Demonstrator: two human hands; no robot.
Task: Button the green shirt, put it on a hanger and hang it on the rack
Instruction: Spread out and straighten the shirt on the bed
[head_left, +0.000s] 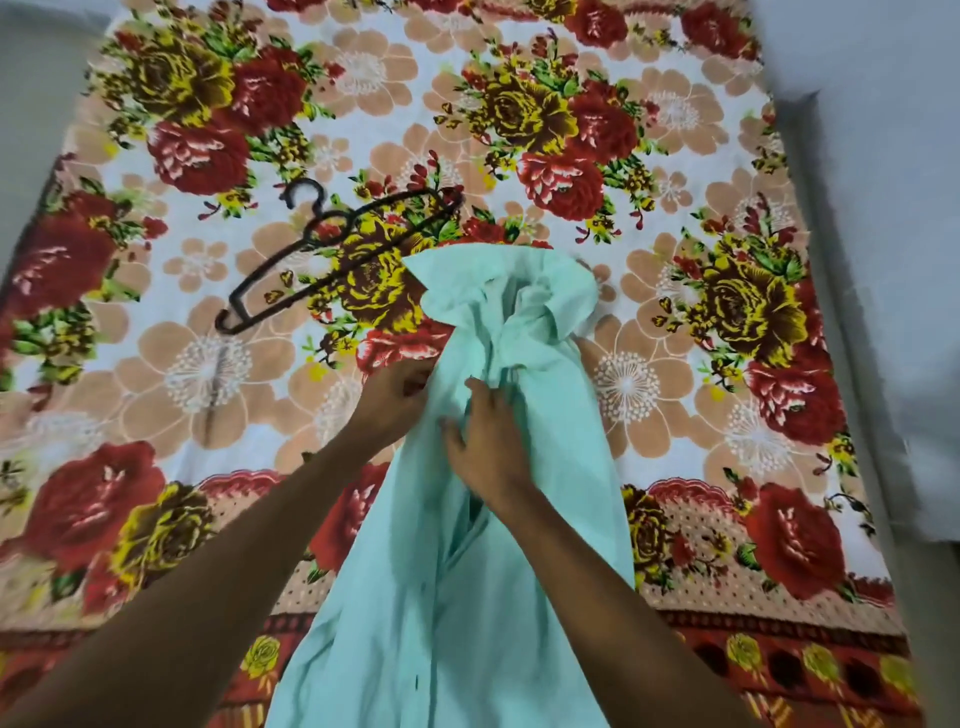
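A pale green shirt (519, 332) lies bunched lengthwise on the flowered bed, collar end away from me and its lower part running off the near edge. My left hand (392, 397) pinches the shirt's left edge just below the collar. My right hand (485, 441) rests on the cloth at the front opening, fingers bent into the folds. A black plastic hanger (332, 249) lies flat on the bedspread, up and to the left of the shirt, touching neither hand. No rack is in view.
The bedspread (701, 405) with large red, yellow and peach flowers covers the whole bed. A grey wall or floor strip (883, 260) runs along the bed's right side, and another along the left.
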